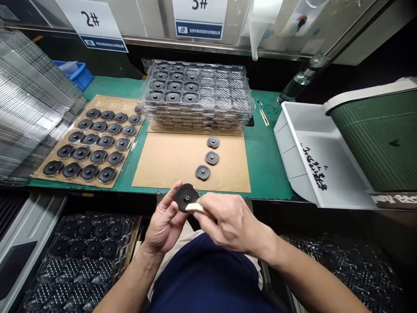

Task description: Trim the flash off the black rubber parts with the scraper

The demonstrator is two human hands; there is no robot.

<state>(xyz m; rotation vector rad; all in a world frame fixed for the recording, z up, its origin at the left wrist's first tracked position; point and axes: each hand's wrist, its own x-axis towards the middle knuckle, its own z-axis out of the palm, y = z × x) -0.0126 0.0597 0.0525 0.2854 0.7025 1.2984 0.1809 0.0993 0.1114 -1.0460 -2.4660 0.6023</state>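
Dark grey, with a raised hub at its centre, one disc (185, 193) is seen in the head view just below the near edge of the green table (267, 169); it is gripped by the left hand (166, 224), whose thumb and fingers are closed on its rim from seven to eleven o'clock; a pale piece (194, 208), its nature hard to tell, is pinched in the right hand (233, 221) and laid against the disc at about five o'clock.

From the disc, three loose discs (212, 157) are found at one o'clock, on a cardboard sheet (163, 158); a stack of clear trays (197, 117) is placed at twelve, its top tray partly filled; a filled tray (120, 104) lies at ten; a white bin (293, 148) stands towards three.

For the step in hand, a firm but light hold seems best, so that the disc is neither bent nor let slip; the pale piece would best be applied with even, gentle pressure; the disc might be turned by the left fingers, so that the whole rim is reached; the hub is best spared any knock, and the hold kept off the part being worked.
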